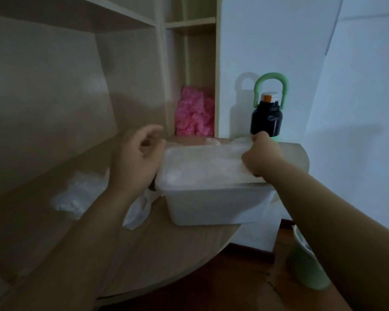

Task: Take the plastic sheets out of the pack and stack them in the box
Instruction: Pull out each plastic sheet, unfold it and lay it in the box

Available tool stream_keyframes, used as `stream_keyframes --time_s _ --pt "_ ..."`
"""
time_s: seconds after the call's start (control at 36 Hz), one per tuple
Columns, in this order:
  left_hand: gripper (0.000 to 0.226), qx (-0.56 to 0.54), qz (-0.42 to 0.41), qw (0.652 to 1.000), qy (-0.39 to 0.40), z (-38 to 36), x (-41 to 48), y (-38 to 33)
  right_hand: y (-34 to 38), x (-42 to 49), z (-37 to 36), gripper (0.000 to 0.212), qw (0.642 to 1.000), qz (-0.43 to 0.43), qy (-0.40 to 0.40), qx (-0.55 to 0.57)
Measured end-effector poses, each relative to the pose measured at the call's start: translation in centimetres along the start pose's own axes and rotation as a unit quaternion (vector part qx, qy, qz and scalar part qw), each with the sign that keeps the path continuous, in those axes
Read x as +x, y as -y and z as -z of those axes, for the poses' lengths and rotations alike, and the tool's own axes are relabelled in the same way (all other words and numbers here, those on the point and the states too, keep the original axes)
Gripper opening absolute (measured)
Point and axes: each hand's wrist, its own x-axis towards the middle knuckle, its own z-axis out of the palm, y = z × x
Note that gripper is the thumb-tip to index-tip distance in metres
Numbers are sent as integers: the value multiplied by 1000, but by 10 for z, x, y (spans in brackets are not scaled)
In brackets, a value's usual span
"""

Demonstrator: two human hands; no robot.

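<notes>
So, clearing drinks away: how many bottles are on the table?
1. The black bottle stands at the far edge of the table, behind the box and the right hand, which grips a sheet. The box could hide another.

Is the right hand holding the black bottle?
No, the right hand pinches the plastic sheet over the box; the bottle stands behind it.

The right grip (pixel 263 156) covers the right edge of the plastic sheets (pixel 202 162) it pinches and the foot of a dark bottle (pixel 266 117). Whether the left grip (pixel 139 153) holds the sheets cannot be told; it hides the left end of the box (pixel 211 203). A pink heap (pixel 194 113) behind is too blurred to identify. The right forearm (pixel 323 198) masks part of a green container (pixel 305 261).
</notes>
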Motion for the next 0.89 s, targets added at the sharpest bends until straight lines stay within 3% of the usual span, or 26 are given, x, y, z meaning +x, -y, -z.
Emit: stream_keyframes --time_s 0.08,0.17,0.31,0.44,0.53,0.58,0.64,0.72,0.89 --pt "16 65 -84 972 212 -14 1 -8 -5 2 4 31 996 10 8 -91" --pt "14 151 -66 910 380 -27 7 -8 -7 4 5 35 990 16 21 -140" --pt "20 191 -15 868 457 -45 21 -10 -8 2 9 29 978 38 2 -207" --pt "26 208 -12 865 457 -53 33 -5 -2 2 11 11 936 183 -90 -286" --pt "39 209 -8 872 442 -57 35 -5 5 9 6 13 949 206 13 -237" --pt "49 222 -19 866 448 -57 33 -6 7 11 0 28 937 201 111 -263" --pt "55 256 -14 837 483 -59 33 -8 5 15 -8 53 911 185 182 -320" --pt "55 331 5 765 552 -67 34 -9 4 19 -16 79 888 151 284 -329" --pt "38 361 19 687 630 -90 32 -10 -1 30 -31 51 845 75 385 -362"
